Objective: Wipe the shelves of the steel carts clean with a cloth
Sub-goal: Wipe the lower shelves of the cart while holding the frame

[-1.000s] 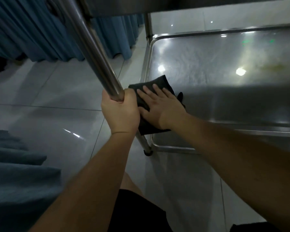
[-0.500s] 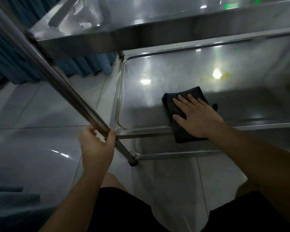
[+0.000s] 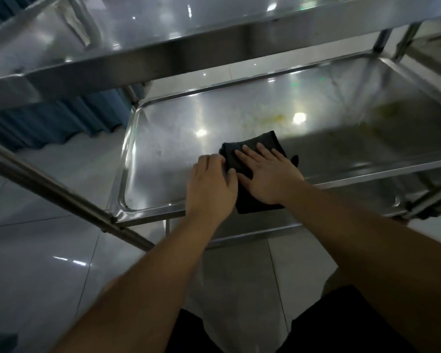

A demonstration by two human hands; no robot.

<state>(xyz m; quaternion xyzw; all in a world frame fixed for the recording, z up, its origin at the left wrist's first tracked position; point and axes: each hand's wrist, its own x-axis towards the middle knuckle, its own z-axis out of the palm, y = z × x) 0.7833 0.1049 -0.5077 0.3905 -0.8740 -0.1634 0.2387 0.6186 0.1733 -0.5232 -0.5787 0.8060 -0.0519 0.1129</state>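
The cloth [image 3: 252, 159] is a dark folded square lying on the lower shelf [image 3: 163, 154] of the steel cart, close to the shelf's near rim and hanging a little over it. It looks soft and light, thick enough when folded to bunch up — a thing that will slide easily on polished steel and follows only if pressed flat from above. The right hand [image 3: 267, 177] does just that: fingers straight and spread, palm down on top of the cloth, pressing rather than gripping. The left hand [image 3: 210, 184] sits touching the cloth's left edge, fingers bent at the knuckles; it seems to be pinching or tucking that edge, but whether it truly has hold of the fabric I cannot tell. To my mind the best hold is a flat palm over the middle, with a fingertip catching a fold if the cloth starts to unroll.

The shelf is a shallow steel tray with a raised rim and rounded corners, glossy and full of lamp reflections. Beyond the cloth, toward the far rim, there are yellowish smears [image 3: 273, 118], and more of them off to the right — so much of this shelf looks unwiped. The upper shelf [image 3: 143, 29] juts over it, leaving limited headroom for the arms. A slanted steel bar [image 3: 49, 189] runs left of the shelf. Around the cart lie pale shiny floor tiles [image 3: 41, 263], and blue curtains [image 3: 61, 118] hang behind the shelf's left end.
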